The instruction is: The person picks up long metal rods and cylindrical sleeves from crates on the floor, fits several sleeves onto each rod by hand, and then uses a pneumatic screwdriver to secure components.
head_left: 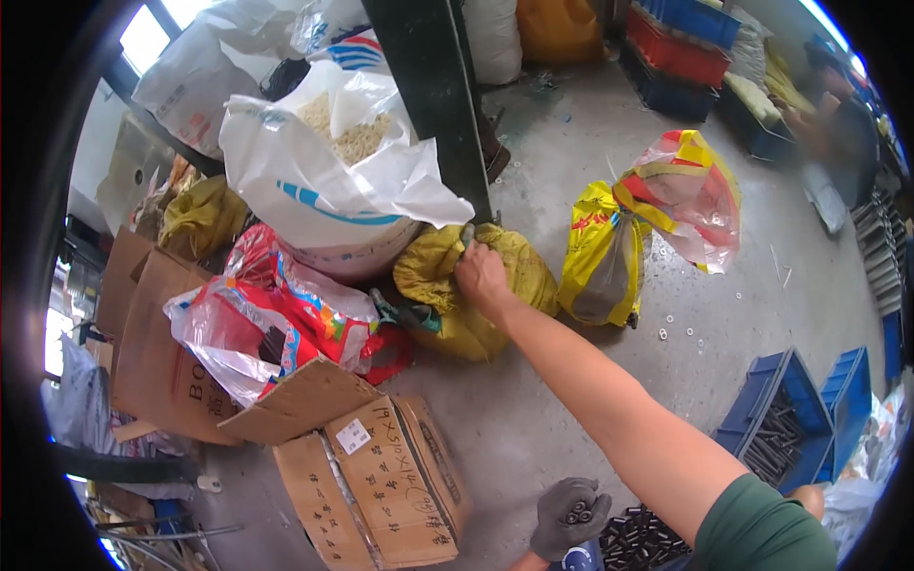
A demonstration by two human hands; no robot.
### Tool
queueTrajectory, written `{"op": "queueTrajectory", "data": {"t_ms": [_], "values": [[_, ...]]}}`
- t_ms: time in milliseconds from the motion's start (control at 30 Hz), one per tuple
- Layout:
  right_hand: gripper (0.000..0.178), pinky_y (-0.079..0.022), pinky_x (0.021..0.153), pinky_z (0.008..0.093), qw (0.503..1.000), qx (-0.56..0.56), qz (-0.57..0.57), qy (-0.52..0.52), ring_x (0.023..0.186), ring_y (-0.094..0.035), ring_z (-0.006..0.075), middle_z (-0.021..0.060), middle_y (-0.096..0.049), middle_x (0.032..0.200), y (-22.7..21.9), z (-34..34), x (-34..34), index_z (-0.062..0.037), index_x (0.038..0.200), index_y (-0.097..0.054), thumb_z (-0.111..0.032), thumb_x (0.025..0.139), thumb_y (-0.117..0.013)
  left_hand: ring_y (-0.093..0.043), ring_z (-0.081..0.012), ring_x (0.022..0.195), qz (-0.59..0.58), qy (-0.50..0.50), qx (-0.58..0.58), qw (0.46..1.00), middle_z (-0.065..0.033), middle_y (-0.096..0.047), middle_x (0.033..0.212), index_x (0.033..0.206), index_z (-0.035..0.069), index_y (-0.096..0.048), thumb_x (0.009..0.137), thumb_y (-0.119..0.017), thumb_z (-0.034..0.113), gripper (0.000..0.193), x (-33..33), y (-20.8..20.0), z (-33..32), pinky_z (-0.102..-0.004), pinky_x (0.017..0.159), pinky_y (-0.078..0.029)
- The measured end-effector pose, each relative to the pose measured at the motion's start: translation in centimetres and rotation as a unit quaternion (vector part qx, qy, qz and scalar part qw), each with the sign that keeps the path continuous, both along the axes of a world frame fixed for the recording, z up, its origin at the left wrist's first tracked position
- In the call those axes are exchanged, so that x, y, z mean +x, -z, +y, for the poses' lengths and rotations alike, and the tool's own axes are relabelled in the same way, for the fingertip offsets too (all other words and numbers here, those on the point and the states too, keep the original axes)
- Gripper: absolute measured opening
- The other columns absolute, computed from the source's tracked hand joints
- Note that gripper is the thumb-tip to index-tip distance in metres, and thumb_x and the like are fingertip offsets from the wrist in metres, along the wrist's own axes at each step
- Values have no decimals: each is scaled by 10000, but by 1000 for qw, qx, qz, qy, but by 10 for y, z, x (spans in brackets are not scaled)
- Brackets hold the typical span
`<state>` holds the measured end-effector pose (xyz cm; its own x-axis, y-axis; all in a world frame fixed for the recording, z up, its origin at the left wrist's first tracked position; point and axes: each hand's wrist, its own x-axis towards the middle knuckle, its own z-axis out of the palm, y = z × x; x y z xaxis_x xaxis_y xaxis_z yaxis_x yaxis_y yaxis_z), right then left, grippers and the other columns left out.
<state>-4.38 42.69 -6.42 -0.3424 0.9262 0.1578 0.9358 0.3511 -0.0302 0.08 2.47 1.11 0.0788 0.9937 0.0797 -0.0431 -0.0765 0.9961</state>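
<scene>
My left hand (571, 519), in a dark grey glove, is at the bottom, cupped around several small dark ring-ended metal pieces (578, 513). Just beside and below it lies a heap of short black metal pieces (640, 541). My bare right hand (484, 276) reaches far forward to a yellow woven sack (519, 271) on the floor. Its fingers are curled at the sack's gathered top, closed on the fabric; the fingertips are partly hidden. Behind that sack stands a large white sack (333, 214), its mouth wide and pale rings (357, 138) inside.
Cardboard boxes (386, 485) and a red-and-clear plastic bag (276, 328) stand at the left. A dark green post (428, 95) rises behind the sacks. A yellow plastic bag (600, 257) sits right of my arm. Blue crates (790, 419) hold dark rods. A person (838, 133) is far right.
</scene>
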Motion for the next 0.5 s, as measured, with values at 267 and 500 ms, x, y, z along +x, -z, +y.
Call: {"op": "queueTrajectory", "data": {"t_ms": [267,500], "values": [[286,-582,774,494,912,-88,384,110,874,-749,394,238,-752,892,-1,1,70,4,890,-744,-264,789,-729,-746,-267,825,26,-16,-20,999,-161,-733,865,854,39,-657,778,-849,-21,215,-10,0,-6,-358,758,-591],[409,-551,773,485,826,-49,500,256,890,-722,432,220,-752,870,-22,-41,108,-15,949,-758,-415,866,-745,-741,-290,802,56,-22,44,997,-142,-708,813,833,58,-645,768,-869,9,239,-1,7,-14,-388,743,-602]]}}
